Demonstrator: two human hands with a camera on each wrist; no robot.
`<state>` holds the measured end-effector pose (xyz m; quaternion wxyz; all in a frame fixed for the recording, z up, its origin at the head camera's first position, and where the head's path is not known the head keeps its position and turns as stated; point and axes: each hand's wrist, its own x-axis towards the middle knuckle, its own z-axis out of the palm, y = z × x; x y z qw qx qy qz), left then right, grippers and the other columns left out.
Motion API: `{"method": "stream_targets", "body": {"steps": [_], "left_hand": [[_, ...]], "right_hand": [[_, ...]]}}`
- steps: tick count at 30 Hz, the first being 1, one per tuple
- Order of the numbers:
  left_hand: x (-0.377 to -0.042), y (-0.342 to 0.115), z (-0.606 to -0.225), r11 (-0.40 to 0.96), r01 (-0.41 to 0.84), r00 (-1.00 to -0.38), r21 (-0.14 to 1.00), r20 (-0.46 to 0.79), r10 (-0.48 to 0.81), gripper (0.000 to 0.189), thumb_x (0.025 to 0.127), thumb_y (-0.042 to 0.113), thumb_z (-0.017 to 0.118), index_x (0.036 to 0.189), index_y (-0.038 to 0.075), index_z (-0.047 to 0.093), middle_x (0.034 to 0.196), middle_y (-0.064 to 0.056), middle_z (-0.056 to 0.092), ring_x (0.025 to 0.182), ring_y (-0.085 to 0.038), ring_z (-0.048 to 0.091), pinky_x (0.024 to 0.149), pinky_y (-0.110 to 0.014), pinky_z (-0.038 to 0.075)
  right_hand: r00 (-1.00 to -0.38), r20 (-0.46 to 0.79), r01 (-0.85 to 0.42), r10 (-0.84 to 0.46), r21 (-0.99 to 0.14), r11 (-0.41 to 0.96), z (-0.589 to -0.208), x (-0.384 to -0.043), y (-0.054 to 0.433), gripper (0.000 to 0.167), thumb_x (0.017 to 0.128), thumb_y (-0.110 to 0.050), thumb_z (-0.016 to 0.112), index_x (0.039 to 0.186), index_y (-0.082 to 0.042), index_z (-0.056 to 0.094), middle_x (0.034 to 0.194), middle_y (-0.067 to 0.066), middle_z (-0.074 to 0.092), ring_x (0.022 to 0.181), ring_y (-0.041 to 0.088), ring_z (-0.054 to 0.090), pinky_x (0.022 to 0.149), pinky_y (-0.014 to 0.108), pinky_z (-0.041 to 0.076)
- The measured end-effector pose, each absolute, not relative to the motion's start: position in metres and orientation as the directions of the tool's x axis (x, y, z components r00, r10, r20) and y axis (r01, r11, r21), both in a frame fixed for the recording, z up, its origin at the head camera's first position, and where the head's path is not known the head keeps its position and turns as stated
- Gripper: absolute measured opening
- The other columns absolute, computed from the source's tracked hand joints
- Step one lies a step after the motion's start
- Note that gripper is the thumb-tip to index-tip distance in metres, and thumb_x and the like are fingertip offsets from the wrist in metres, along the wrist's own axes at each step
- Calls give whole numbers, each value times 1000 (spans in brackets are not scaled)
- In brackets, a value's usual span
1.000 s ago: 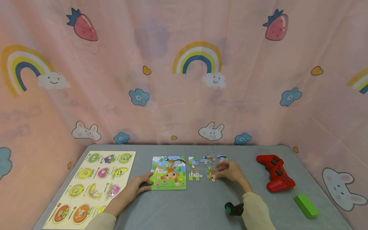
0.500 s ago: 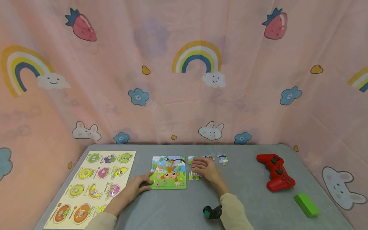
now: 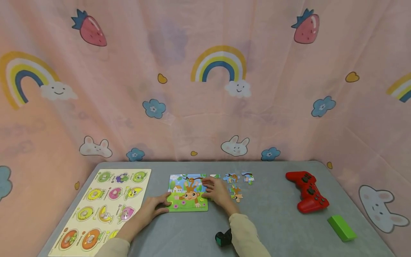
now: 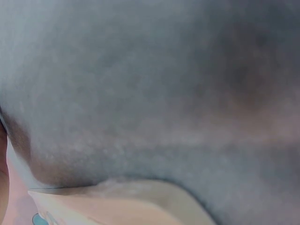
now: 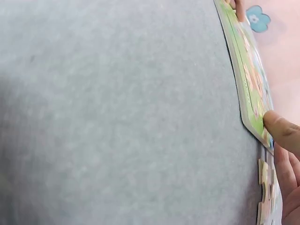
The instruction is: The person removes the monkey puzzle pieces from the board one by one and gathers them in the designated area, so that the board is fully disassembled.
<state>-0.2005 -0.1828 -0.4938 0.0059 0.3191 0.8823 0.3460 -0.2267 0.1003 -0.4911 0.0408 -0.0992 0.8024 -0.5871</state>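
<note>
A square jigsaw puzzle (image 3: 189,194) with a monkey picture lies in a green-edged frame at the middle of the table. My left hand (image 3: 153,209) holds its left edge. My right hand (image 3: 217,192) has come to its right edge; in the right wrist view the thumb (image 5: 280,129) lies on the puzzle's top near a corner, with the fingers just past the edge. Several loose puzzle pieces (image 3: 237,194) lie to the right, some hidden by my right hand. The left wrist view shows mostly grey tablecloth, blurred.
A cream board (image 3: 110,200) with fruit and vegetable pictures lies at the left. On the right are a red game controller (image 3: 307,192) and a green block (image 3: 341,227). A pink patterned curtain (image 3: 205,121) hangs behind the grey table (image 3: 179,235).
My right hand has moved left, from the far loose pieces across the nearer ones to the puzzle's right edge. My left hand has stayed at the left edge.
</note>
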Motion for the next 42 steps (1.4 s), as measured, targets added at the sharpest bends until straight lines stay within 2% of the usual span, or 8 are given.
{"method": "stream_targets", "body": {"steps": [7,13,19,26,30,36,38,42], "left_hand": [[-201,-184,-494,558,577,-788,596,227,572,16,85,12,70,98,3,70,128,-24,57,115,-42,56,93,-53,45],[-201,-184,-495,565,562,-798,604,216,563,16,84,11,70,98,2,70,129,-23,57,116,-40,56,94,-52,45],[-202,-184,-496,568,565,-796,599,214,566,17,84,11,70,99,2,70,129,-23,57,116,-40,56,93,-53,45],[-202,-184,-496,570,554,-800,606,198,567,16,85,11,70,99,2,70,130,-23,56,116,-40,56,94,-52,44],[-201,-184,-495,568,562,-796,602,208,568,16,85,10,70,99,2,70,129,-24,56,115,-40,56,93,-52,45],[-201,-184,-492,569,554,-799,607,197,568,18,86,13,69,100,2,70,130,-23,56,116,-40,55,94,-53,44],[-201,-184,-492,567,559,-797,605,202,569,18,86,13,69,100,2,70,130,-23,56,116,-40,55,94,-53,44],[-200,-184,-492,560,576,-787,595,220,576,18,86,12,69,100,2,70,129,-23,56,115,-41,56,94,-53,45]], "right_hand": [[-973,49,-122,-226,-940,319,-488,-229,95,49,70,19,73,116,13,58,116,28,61,111,39,59,83,36,55],[-959,65,-183,-277,-884,429,-484,-231,95,51,71,15,75,119,9,59,116,25,62,112,37,59,90,39,52],[-941,81,-250,-328,-820,514,-484,-233,96,47,73,10,76,117,4,62,112,19,63,109,33,60,95,45,47],[-942,78,-261,-328,-784,563,-484,-234,92,50,72,12,76,118,-4,65,109,11,59,103,28,57,92,44,48],[-945,81,-251,-316,-799,546,-484,-235,90,46,71,14,76,113,-2,67,107,10,56,105,29,56,91,40,50],[-952,70,-221,-299,-832,508,-486,-235,93,37,72,9,78,107,4,68,118,18,61,119,38,52,93,39,50],[-953,66,-213,-296,-841,497,-488,-236,95,38,73,6,79,109,4,68,120,19,62,121,38,52,92,36,50],[-950,73,-212,-304,-866,453,-491,-236,100,39,77,1,78,114,4,67,117,19,63,112,35,59,88,33,53]]}}
